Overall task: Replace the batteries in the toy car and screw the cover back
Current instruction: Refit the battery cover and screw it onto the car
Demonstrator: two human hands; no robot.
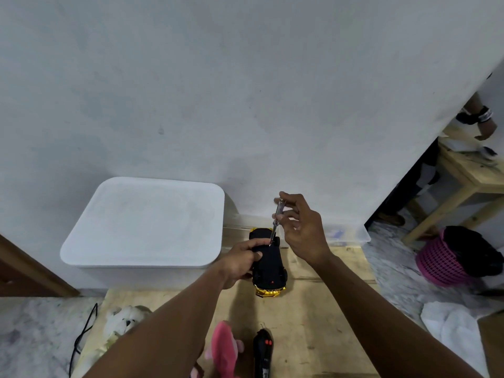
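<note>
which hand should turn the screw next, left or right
Right. The right hand pinches the screwdriver with its tip down on the upturned car, so it only needs to twist. The left hand grips the car's side, steadying it.

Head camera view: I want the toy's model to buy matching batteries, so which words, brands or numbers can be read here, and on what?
Nothing here can be read.
On the remote control: white marks at its near end, too blurred.
On the toy car: no lettering shows.
On the screwdriver: no print shows.
On the clear box: a blue patch, too blurred.
On the wrist band, upper right: white marks, too small.
</note>
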